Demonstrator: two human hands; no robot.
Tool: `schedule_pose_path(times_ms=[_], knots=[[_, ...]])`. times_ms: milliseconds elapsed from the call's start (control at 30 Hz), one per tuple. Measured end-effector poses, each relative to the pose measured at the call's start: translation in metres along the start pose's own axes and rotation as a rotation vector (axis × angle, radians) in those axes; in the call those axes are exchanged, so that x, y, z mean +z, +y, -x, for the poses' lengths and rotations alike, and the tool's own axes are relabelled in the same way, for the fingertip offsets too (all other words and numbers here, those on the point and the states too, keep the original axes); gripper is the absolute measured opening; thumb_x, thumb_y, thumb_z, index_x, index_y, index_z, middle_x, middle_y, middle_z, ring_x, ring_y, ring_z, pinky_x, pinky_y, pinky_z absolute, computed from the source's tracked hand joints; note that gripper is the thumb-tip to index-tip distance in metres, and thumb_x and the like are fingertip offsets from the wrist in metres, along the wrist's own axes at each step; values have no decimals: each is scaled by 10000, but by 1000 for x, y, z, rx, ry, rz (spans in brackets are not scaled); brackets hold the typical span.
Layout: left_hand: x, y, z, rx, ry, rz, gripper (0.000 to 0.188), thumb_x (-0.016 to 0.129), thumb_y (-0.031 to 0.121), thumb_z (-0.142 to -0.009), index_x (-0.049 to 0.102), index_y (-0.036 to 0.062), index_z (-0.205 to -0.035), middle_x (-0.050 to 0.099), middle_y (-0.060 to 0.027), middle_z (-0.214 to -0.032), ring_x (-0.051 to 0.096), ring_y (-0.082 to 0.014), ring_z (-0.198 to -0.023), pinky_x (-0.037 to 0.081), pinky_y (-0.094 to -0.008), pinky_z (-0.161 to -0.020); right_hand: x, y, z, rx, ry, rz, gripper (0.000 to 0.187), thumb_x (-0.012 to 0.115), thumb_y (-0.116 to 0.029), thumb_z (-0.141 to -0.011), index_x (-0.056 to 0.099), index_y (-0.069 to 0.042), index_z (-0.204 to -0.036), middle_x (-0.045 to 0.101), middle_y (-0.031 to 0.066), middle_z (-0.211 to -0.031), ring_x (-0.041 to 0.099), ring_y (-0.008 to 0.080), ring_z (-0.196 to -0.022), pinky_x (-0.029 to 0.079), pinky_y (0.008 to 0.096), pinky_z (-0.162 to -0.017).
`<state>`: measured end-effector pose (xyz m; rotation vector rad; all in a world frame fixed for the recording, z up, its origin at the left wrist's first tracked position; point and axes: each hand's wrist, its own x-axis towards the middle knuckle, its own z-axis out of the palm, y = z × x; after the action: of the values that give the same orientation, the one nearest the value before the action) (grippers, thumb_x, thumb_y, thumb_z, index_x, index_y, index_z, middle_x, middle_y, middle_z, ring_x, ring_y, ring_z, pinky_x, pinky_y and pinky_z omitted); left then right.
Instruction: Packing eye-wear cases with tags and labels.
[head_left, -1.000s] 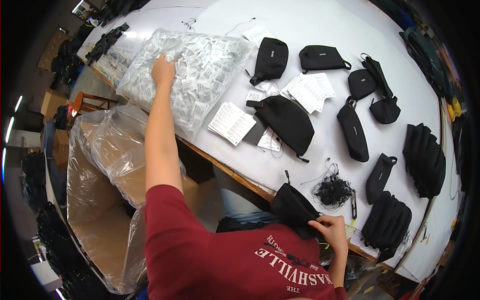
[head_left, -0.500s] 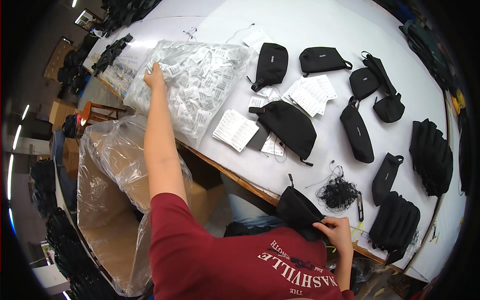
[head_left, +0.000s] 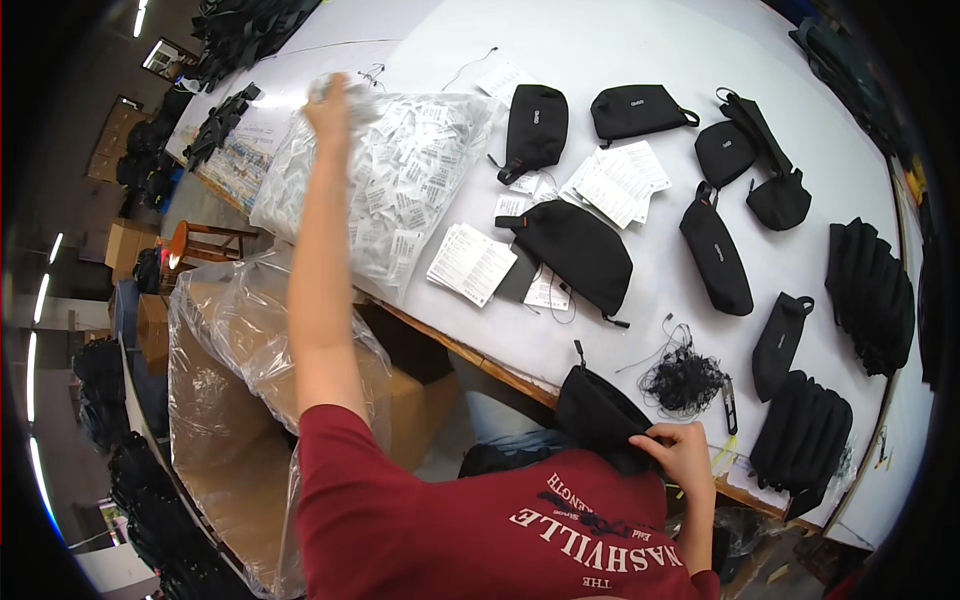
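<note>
My left hand (head_left: 329, 108) is stretched out at the far edge of a big clear plastic bag (head_left: 400, 185) full of small white printed packets. Its fingers look closed, with something whitish and see-through at them; blur hides whether that is a packet or the bag's film. My right hand (head_left: 677, 458) pinches the rim of a black zippered pouch (head_left: 600, 412), thumb on the near side. The pouch tilts against my body at the table edge, its mouth parted and its zipper pull sticking up.
Several finished-looking black pouches (head_left: 716, 255) lie across the white table (head_left: 480, 345), near stacks of printed cards (head_left: 472, 264). Close to my right hand are a tangle of black cords (head_left: 683, 382), a cutter (head_left: 730, 410) and piled black pouches (head_left: 800, 440). A plastic-lined carton (head_left: 215, 390) stands below left.
My left hand has moved up and slightly right, lifting from the packets with something whitish at its fingers. My right hand still grips the pouch; the view has shifted slightly.
</note>
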<state>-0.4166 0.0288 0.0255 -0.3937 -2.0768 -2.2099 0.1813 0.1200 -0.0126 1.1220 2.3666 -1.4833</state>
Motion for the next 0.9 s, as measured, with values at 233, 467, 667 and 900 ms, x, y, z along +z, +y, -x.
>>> schedule_pose_path(times_ms=[233, 467, 667, 900], knots=[[113, 2, 253, -74, -626, 30, 253, 691, 157, -803, 626, -27, -962, 628, -42, -801, 559, -105, -706, 469, -264, -649, 4, 1, 3, -187, 48, 62, 299, 723, -341, -750, 674, -48, -726, 567, 116, -549, 530, 278, -479, 415, 329, -490], [156, -16, 351, 159, -962, -377, 325, 709, 217, -780, 570, 24, -1002, 644, -103, -800, 607, -194, -714, 469, -302, -685, 18, 19, 21, -286, 159, 25, 273, 716, -329, -752, 671, -64, -703, 567, 114, -554, 550, 294, -513, 429, 348, -509], [158, -13, 366, 442, -1194, -514, 371, 674, 282, -796, 568, 67, -1079, 550, -196, -1033, 555, -334, -970, 447, -391, -850, 20, 28, 38, -366, 239, 41, 280, 707, -327, -762, 665, -61, -686, 589, 108, -583, 567, 293, -548, 445, 360, -528], [153, 5, 362, 307, -1117, -627, 290, 561, 240, -908, 609, 98, -1155, 619, -182, -831, 608, -294, -754, 452, -338, -712, 20, 35, 48, -352, 288, 42, 294, 689, -363, -775, 669, -79, -702, 595, 109, -591, 580, 297, -564, 455, 364, -538]])
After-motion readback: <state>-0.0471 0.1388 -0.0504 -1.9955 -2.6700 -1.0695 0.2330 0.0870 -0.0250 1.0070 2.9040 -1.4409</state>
